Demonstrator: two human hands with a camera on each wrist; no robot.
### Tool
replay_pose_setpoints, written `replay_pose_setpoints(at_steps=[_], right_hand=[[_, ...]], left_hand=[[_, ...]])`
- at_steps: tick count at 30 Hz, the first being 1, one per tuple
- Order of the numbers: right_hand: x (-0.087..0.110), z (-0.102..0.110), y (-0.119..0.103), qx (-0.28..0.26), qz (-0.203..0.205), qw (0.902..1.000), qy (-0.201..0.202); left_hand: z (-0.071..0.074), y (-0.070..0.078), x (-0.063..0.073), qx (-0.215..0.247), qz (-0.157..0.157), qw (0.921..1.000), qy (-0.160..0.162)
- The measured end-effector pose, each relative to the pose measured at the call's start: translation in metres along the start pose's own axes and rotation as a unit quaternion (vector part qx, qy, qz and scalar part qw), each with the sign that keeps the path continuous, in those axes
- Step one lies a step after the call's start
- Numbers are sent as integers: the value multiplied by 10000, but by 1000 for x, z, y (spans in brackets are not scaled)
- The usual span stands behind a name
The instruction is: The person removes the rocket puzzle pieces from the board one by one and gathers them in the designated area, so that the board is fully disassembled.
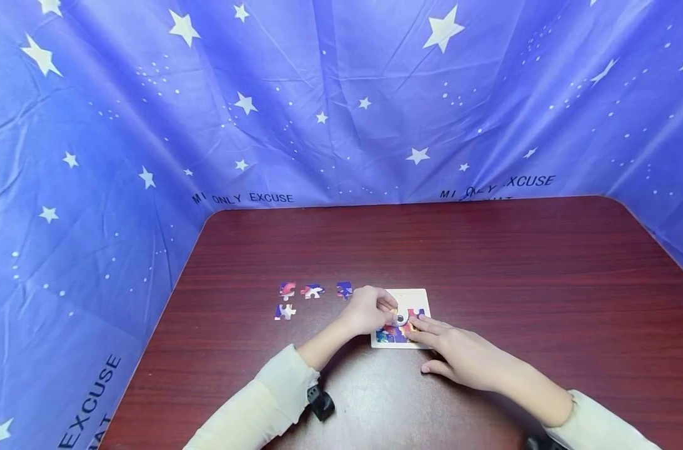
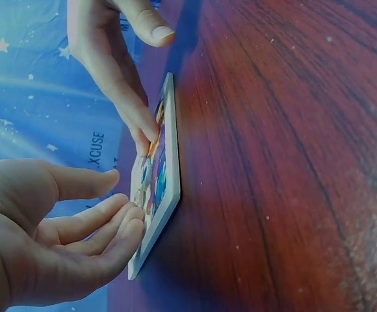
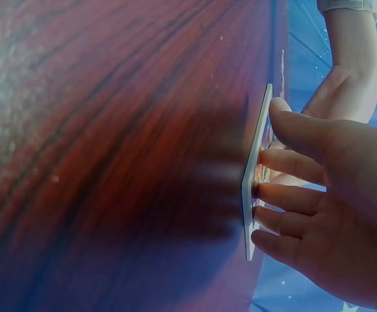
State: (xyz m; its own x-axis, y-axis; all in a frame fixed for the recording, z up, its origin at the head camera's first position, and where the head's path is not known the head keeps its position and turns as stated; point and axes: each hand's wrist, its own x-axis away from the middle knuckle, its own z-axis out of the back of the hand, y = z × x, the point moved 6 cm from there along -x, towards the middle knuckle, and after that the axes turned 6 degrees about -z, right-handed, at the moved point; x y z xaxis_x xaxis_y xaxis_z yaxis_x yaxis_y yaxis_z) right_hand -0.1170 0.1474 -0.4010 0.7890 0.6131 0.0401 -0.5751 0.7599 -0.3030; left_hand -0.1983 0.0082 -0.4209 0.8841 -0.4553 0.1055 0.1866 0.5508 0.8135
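A small jigsaw puzzle board [image 1: 410,297] with a pale frame lies on the table, its lower part filled with colourful pieces. My left hand [image 1: 368,310] is over the board's left side, with fingertips at the pieces. In the left wrist view the thumb stands apart from the softly bent fingers, and no piece shows between them. From the right, my right hand [image 1: 459,353] rests its extended fingertips on the pieces, with its thumb off the board in the head view. Both hands cover part of the picture.
Several loose jigsaw pieces lie left of the board, among them a purple piece [image 1: 344,289], a red and white piece [image 1: 313,290] and a white and purple piece [image 1: 285,311]. A blue star-patterned cloth [image 1: 341,125] hangs behind the dark red wooden table [image 1: 515,262].
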Motion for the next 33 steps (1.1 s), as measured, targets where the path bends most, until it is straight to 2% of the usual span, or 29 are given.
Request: replay_pose_setpoints(at_steps=[5, 11, 15, 20, 26, 33], right_hand=[[-1, 0, 1, -7, -66, 9999, -77], [-1, 0, 1, -40, -114, 9999, -81], [-1, 0, 1, -11, -131, 9999, -65], [0, -1, 2, -62, -210, 9997, -126], [1, -3, 1, -53, -146, 9998, -108], [1, -1, 2, -12, -139, 9999, -35]], left_hand=[[0, -6, -2, 603, 125, 9981, 64], [0, -12, -5, 1065, 407, 9932, 215], [-2, -15, -7, 1348, 475, 9892, 315], [-4, -15, -8, 1368, 506, 9884, 430], [-6, -15, -7, 1110, 561, 9901, 657], [-10, -16, -7, 1232, 619, 9876, 751]])
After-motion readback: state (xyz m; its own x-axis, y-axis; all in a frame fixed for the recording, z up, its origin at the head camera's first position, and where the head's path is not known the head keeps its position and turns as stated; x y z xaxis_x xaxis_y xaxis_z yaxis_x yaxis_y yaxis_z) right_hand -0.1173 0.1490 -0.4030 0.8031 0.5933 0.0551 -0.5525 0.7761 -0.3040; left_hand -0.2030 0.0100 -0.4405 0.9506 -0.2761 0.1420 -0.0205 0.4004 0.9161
